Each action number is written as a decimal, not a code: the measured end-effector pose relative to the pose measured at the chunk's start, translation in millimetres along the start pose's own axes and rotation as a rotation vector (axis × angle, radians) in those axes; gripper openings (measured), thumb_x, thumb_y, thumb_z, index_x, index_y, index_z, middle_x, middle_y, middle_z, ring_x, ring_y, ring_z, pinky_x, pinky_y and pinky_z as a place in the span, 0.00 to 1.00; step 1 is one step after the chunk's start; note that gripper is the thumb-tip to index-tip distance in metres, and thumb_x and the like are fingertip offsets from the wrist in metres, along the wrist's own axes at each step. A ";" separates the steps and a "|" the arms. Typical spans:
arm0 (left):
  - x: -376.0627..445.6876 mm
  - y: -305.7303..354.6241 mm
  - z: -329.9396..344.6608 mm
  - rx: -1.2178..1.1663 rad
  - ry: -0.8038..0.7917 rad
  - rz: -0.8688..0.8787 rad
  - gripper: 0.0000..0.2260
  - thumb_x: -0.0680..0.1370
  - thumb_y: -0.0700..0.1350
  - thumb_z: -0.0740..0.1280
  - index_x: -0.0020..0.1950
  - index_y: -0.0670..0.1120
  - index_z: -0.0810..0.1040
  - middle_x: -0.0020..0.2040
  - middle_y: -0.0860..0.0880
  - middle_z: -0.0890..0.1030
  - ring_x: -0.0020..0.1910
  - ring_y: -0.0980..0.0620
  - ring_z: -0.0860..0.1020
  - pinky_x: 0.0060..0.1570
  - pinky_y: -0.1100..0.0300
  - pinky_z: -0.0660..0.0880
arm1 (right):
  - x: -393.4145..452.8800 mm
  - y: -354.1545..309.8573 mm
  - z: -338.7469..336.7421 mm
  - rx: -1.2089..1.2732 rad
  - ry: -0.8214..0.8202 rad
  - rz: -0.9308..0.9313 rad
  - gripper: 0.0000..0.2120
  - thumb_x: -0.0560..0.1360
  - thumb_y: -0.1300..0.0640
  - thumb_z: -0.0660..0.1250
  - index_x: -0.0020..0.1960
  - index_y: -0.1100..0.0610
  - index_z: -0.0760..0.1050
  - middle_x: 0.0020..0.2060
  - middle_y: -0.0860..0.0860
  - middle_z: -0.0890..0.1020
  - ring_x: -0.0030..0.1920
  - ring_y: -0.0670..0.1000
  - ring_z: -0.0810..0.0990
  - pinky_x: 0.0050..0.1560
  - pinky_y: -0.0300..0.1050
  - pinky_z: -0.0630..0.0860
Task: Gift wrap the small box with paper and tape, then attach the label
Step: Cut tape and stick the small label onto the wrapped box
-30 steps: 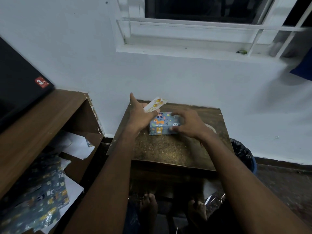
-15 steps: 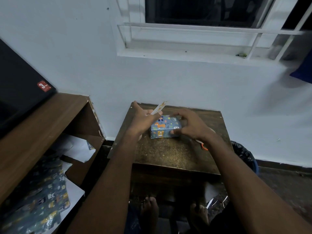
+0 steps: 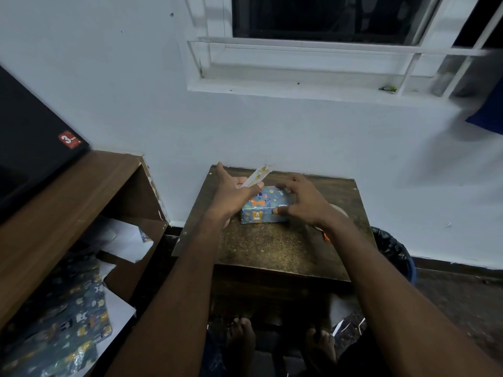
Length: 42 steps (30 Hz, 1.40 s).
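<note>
Two bare hands worked over a small wrapped box (image 3: 265,205) that sat on a dark brown table (image 3: 272,246), toward the table's 12 o'clock edge and close to the white wall (image 3: 272,131). The box was covered in blue paper printed with small orange and yellow figures, and it lay flat with its long side facing the person.

At the box's 9 o'clock side, the left hand (image 3: 231,193) was raised just above the table, thumb stretched up and away, while the forefingers pinched a narrow pale label (image 3: 260,174) with yellow marks. The label slanted up toward 1 o'clock, its lower end hidden in the grip and its free end clear of the box.

At the box's 3 o'clock side, the right hand (image 3: 302,201) arched over the top with fingers spread and curled; the thumb touched the near face, and the fingertips reached the far top edge. Whether they pressed down could not be told.

At the table's 9 o'clock stood a wooden shelf unit (image 3: 81,197), with loose sheets of the same patterned wrapping paper (image 3: 70,330) lying low beside it. A dark bin (image 3: 394,251) stood at the table's 3 o'clock.
</note>
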State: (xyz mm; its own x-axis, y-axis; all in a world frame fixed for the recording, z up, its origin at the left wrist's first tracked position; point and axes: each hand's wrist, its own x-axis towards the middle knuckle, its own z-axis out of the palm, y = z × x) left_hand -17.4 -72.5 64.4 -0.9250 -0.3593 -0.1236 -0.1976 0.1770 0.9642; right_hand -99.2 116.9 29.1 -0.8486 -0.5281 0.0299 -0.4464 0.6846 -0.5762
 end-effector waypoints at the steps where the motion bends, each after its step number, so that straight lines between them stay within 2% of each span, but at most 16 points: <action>1: 0.7 -0.7 0.2 0.003 0.001 0.005 0.53 0.78 0.45 0.78 0.86 0.44 0.39 0.70 0.45 0.79 0.58 0.54 0.78 0.53 0.59 0.74 | -1.1 -1.4 -1.1 0.012 0.009 0.001 0.28 0.71 0.50 0.81 0.68 0.52 0.79 0.65 0.50 0.73 0.66 0.51 0.72 0.66 0.51 0.72; 4: 2.0 -2.5 0.4 0.002 -0.001 0.013 0.53 0.78 0.45 0.78 0.86 0.44 0.39 0.69 0.45 0.79 0.58 0.54 0.78 0.49 0.62 0.75 | -6.1 -0.4 -6.9 0.121 0.076 0.023 0.11 0.66 0.55 0.84 0.44 0.53 0.85 0.59 0.47 0.80 0.61 0.48 0.77 0.54 0.44 0.73; 6: 3.1 -3.7 -0.4 0.006 -0.002 0.014 0.53 0.78 0.45 0.78 0.86 0.44 0.39 0.69 0.46 0.79 0.57 0.55 0.78 0.41 0.69 0.73 | -8.9 0.5 -9.5 0.154 0.087 0.032 0.11 0.65 0.56 0.84 0.38 0.54 0.82 0.56 0.47 0.83 0.59 0.47 0.78 0.51 0.43 0.72; 10: 7.5 -9.5 -0.2 0.028 -0.027 0.040 0.54 0.77 0.43 0.79 0.86 0.44 0.39 0.64 0.47 0.80 0.50 0.61 0.78 0.36 0.73 0.74 | -7.2 -1.5 -7.4 0.073 0.054 0.025 0.26 0.66 0.51 0.84 0.61 0.54 0.82 0.63 0.48 0.80 0.61 0.49 0.80 0.60 0.48 0.77; 12: 10.8 -13.2 0.5 0.037 -0.037 0.049 0.55 0.76 0.43 0.80 0.85 0.45 0.38 0.62 0.49 0.79 0.50 0.62 0.78 0.42 0.70 0.77 | -6.3 -2.5 -7.1 0.047 0.052 0.012 0.25 0.67 0.51 0.84 0.61 0.55 0.83 0.64 0.48 0.79 0.62 0.49 0.79 0.61 0.47 0.76; 14: 16.7 -18.7 1.1 0.025 -0.047 0.041 0.57 0.75 0.43 0.81 0.85 0.46 0.37 0.63 0.48 0.79 0.56 0.56 0.80 0.57 0.56 0.82 | -7.4 -0.5 -8.6 0.085 0.077 0.009 0.13 0.66 0.53 0.84 0.47 0.54 0.85 0.60 0.47 0.81 0.60 0.48 0.79 0.55 0.42 0.73; 15: 19.4 -21.9 0.7 0.022 -0.055 0.037 0.58 0.74 0.43 0.81 0.85 0.47 0.37 0.63 0.48 0.80 0.60 0.53 0.80 0.62 0.49 0.81 | -8.6 -0.3 -9.9 0.099 0.078 0.015 0.11 0.65 0.54 0.85 0.40 0.55 0.84 0.58 0.47 0.82 0.59 0.48 0.79 0.52 0.42 0.72; 17: 22.6 -26.3 -1.0 0.039 -0.073 0.041 0.60 0.73 0.42 0.82 0.86 0.48 0.37 0.62 0.49 0.80 0.62 0.52 0.80 0.66 0.47 0.79 | -8.1 2.0 -10.8 0.110 0.067 0.032 0.14 0.62 0.55 0.85 0.35 0.57 0.81 0.58 0.45 0.83 0.59 0.46 0.79 0.53 0.43 0.73; 20: 22.8 -29.1 -1.9 0.122 -0.110 0.092 0.64 0.69 0.41 0.85 0.86 0.51 0.37 0.64 0.48 0.79 0.62 0.52 0.80 0.64 0.51 0.80 | -8.9 2.5 -13.1 0.185 0.041 0.058 0.21 0.61 0.56 0.87 0.48 0.55 0.79 0.58 0.45 0.82 0.59 0.47 0.80 0.57 0.49 0.78; 22: 22.0 -29.1 -0.7 0.209 -0.145 0.139 0.65 0.68 0.39 0.85 0.86 0.53 0.37 0.64 0.49 0.78 0.61 0.53 0.80 0.62 0.53 0.80 | -10.7 2.0 -16.6 0.251 0.018 0.082 0.33 0.61 0.56 0.87 0.60 0.53 0.74 0.60 0.46 0.79 0.58 0.45 0.79 0.52 0.44 0.78; 25: 22.3 -32.0 2.6 0.338 -0.168 0.220 0.68 0.65 0.42 0.87 0.85 0.57 0.37 0.62 0.54 0.80 0.62 0.53 0.79 0.67 0.43 0.77 | -11.5 1.8 -21.1 0.265 -0.016 0.073 0.48 0.62 0.57 0.87 0.75 0.52 0.66 0.63 0.47 0.77 0.55 0.45 0.80 0.45 0.35 0.75; 27: 21.5 -34.6 4.6 0.425 -0.172 0.257 0.68 0.64 0.43 0.87 0.85 0.58 0.38 0.62 0.56 0.81 0.64 0.52 0.78 0.70 0.38 0.73 | -11.5 1.4 -20.5 0.201 -0.022 0.050 0.50 0.63 0.55 0.86 0.79 0.51 0.65 0.65 0.47 0.77 0.57 0.47 0.80 0.47 0.35 0.74; 32: 20.5 -35.4 5.5 0.493 -0.164 0.265 0.66 0.65 0.45 0.86 0.86 0.55 0.39 0.65 0.56 0.80 0.68 0.51 0.76 0.73 0.35 0.66 | -10.6 -6.5 -12.0 0.062 0.037 -0.058 0.37 0.68 0.51 0.83 0.74 0.51 0.73 0.74 0.50 0.73 0.71 0.51 0.73 0.68 0.49 0.70; 34: 20.9 -36.9 5.3 0.490 -0.158 0.261 0.66 0.66 0.45 0.86 0.86 0.54 0.39 0.65 0.56 0.80 0.68 0.51 0.75 0.74 0.36 0.65 | -8.4 -10.5 -7.2 0.045 0.028 -0.126 0.32 0.70 0.51 0.82 0.72 0.52 0.78 0.73 0.50 0.76 0.71 0.50 0.73 0.66 0.46 0.68; 39: 18.7 -37.0 7.0 0.500 -0.140 0.265 0.65 0.68 0.46 0.85 0.86 0.52 0.37 0.69 0.55 0.79 0.72 0.50 0.73 0.75 0.42 0.57 | -7.8 -12.3 -0.3 0.056 0.009 -0.117 0.24 0.73 0.55 0.79 0.68 0.52 0.81 0.68 0.49 0.80 0.64 0.47 0.75 0.66 0.51 0.74; 42: 21.2 -38.3 7.2 0.507 -0.143 0.256 0.66 0.66 0.47 0.86 0.86 0.52 0.37 0.70 0.54 0.79 0.72 0.48 0.73 0.76 0.39 0.62 | -5.9 -10.9 -0.2 0.065 -0.002 -0.112 0.22 0.74 0.57 0.78 0.67 0.52 0.81 0.68 0.49 0.80 0.67 0.49 0.75 0.65 0.49 0.72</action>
State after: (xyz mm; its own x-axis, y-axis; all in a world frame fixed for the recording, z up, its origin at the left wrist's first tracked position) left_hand -31.8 -80.3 23.1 -0.9914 -0.1264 0.0341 -0.0601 0.6707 0.7393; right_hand -89.4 112.6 35.3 -0.7940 -0.6005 0.0951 -0.5186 0.5873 -0.6214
